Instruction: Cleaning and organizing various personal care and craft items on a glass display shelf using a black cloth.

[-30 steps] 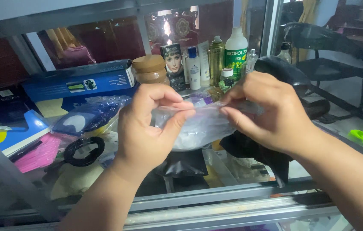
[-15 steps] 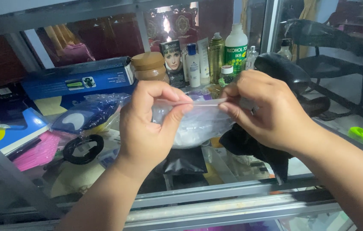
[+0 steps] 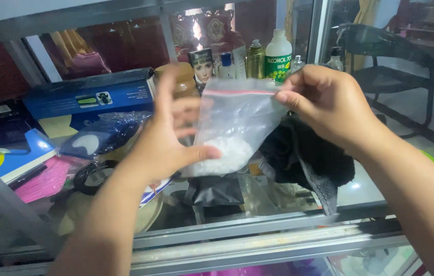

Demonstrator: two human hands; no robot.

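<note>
A clear zip bag [image 3: 232, 128] with a red strip along its top and white stuff in its lower part hangs in front of me. My right hand [image 3: 329, 105] pinches the bag's top right corner and holds it up. My left hand [image 3: 168, 140] is open with fingers spread, its thumb pressed under the bag's bottom left and its fingers behind the bag. A black cloth [image 3: 303, 153] hangs below my right hand, behind the bag.
A glass counter top [image 3: 370, 189] with a metal frame [image 3: 257, 240] lies below. On it sit a blue box [image 3: 89, 97], a blue plastic packet [image 3: 99, 138], a pink brush [image 3: 45, 181], a black pouch [image 3: 214, 191] and several bottles [image 3: 278, 48] at the back.
Both hands pinched the bag's top edge before. Now the right hand has lifted the bag upright, and the left hand has let go of the top and opened under it.
</note>
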